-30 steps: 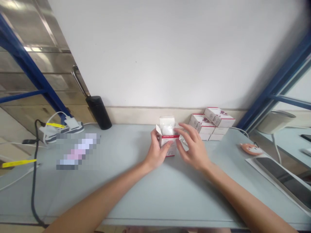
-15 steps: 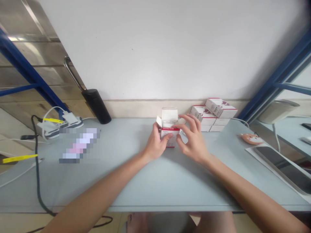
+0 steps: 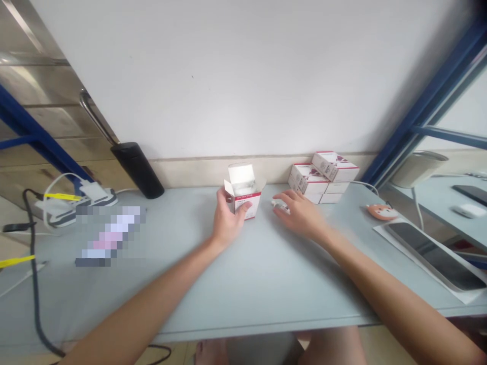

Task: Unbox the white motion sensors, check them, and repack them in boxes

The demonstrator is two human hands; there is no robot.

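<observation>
A small white box with a red band stands upright on the pale table, its top flaps open. My left hand grips it from the left side, thumb on the front. My right hand lies low on the table just right of the box, fingers curled over a small white object that I cannot make out. The box's inside is hidden from here.
Several matching white and red boxes are stacked by the wall at the right. A black cylinder leans at the back left, beside a white power strip with cables. An orange item and a dark tablet lie at the right.
My right hand has left the top of the box and dropped to the table on its right. The left hand keeps holding the box. The view has shifted.
</observation>
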